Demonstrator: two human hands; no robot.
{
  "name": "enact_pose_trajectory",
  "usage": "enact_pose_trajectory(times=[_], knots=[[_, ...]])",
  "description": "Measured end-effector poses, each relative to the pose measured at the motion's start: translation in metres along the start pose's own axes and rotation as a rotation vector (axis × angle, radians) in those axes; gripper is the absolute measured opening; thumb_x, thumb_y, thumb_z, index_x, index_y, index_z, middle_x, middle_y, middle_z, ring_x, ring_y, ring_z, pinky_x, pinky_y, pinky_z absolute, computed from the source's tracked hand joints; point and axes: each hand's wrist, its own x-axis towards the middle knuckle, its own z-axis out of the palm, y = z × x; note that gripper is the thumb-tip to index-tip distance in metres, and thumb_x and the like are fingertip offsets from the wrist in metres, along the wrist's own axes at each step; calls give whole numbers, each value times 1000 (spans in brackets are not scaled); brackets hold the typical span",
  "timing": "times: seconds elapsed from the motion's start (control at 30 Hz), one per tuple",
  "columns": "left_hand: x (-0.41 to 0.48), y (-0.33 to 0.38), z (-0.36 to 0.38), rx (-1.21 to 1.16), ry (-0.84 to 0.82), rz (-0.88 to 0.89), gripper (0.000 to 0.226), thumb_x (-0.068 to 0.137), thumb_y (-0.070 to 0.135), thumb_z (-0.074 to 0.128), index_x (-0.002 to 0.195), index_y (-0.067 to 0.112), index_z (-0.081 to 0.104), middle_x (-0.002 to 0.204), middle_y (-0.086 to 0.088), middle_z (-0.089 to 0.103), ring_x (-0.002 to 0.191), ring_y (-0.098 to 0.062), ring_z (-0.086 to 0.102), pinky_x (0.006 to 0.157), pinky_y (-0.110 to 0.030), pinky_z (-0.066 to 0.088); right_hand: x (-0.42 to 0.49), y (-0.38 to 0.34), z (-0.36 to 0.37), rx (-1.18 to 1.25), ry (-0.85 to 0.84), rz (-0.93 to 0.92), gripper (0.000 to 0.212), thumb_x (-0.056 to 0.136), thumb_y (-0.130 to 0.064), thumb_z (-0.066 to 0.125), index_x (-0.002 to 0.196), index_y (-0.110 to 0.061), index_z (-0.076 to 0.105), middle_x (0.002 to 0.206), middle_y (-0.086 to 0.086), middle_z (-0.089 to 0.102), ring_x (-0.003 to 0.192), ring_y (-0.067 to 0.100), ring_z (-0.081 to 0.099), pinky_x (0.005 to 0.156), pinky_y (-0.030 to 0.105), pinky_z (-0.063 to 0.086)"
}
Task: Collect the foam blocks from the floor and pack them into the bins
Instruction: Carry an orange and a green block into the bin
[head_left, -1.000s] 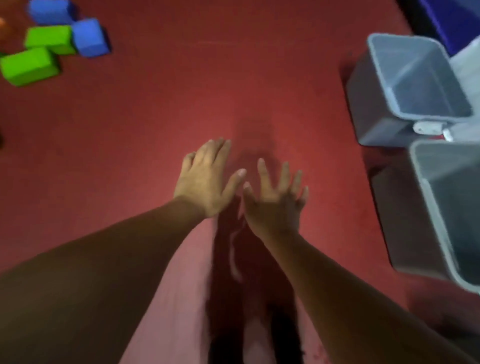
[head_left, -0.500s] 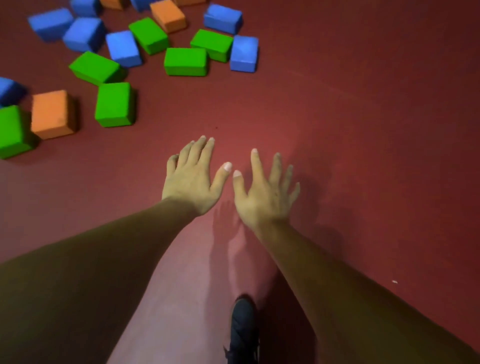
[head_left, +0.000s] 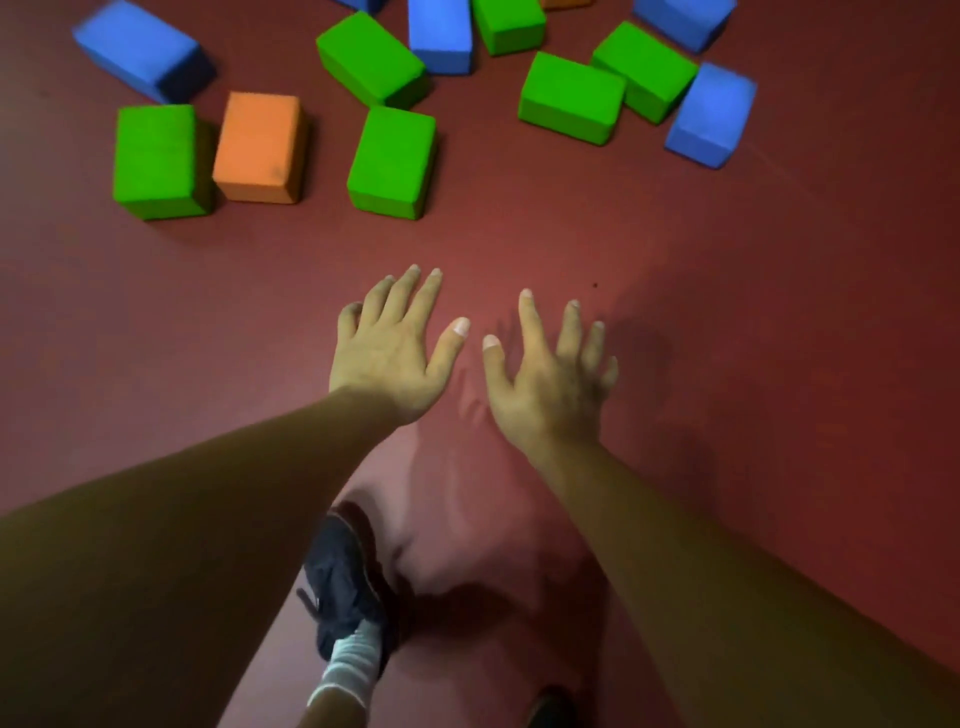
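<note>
Several foam blocks lie scattered on the red floor ahead of me. Nearest are a green block (head_left: 392, 162), an orange block (head_left: 258, 146) and another green block (head_left: 156, 160) to its left. Further right lie a green block (head_left: 571, 97) and a blue block (head_left: 710, 115). My left hand (head_left: 392, 345) and my right hand (head_left: 548, 376) stretch forward side by side above the floor, fingers spread, holding nothing. Both hang short of the blocks. No bin is in view.
A blue block (head_left: 140, 49) lies at the far left, with more green and blue blocks along the top edge. My dark shoe (head_left: 343, 582) stands on the floor below my hands. Bare red floor (head_left: 805, 364) spreads to the right.
The view has swung from the grey bins to the block pile and moved closer to it. Both hands stay spread and held out in front. My foot has stepped forward.
</note>
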Motion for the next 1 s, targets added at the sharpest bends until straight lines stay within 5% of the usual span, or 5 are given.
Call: enact_pose_trajectory(times=[0.53, 0.83, 1.0], knots=[[252, -227, -108, 43, 29, -24, 79, 92, 70, 11, 159, 31, 27, 165, 0, 27, 149, -26, 27, 115, -51, 23, 233, -260, 58, -107, -24, -135, 73, 94, -69, 40, 159, -41, 21, 165, 20, 20, 152, 43, 12, 117, 64, 13], [375, -308, -52, 11, -146, -75, 83, 86, 74, 2, 160, 39, 11, 169, 6, 9, 153, -21, 14, 120, -57, 18, 344, -312, 177, -140, -63, -50, 71, 91, -73, 46, 153, -39, 42, 155, 25, 40, 143, 50, 32, 107, 68, 28], [422, -344, 13, -9, -184, -22, 80, 90, 73, 4, 161, 36, 8, 170, 3, 6, 154, -22, 9, 123, -54, 9, 393, -314, 237, -190, -204, -15, 79, 89, -75, 23, 160, -42, 16, 165, 22, 14, 151, 46, 11, 113, 66, 19]])
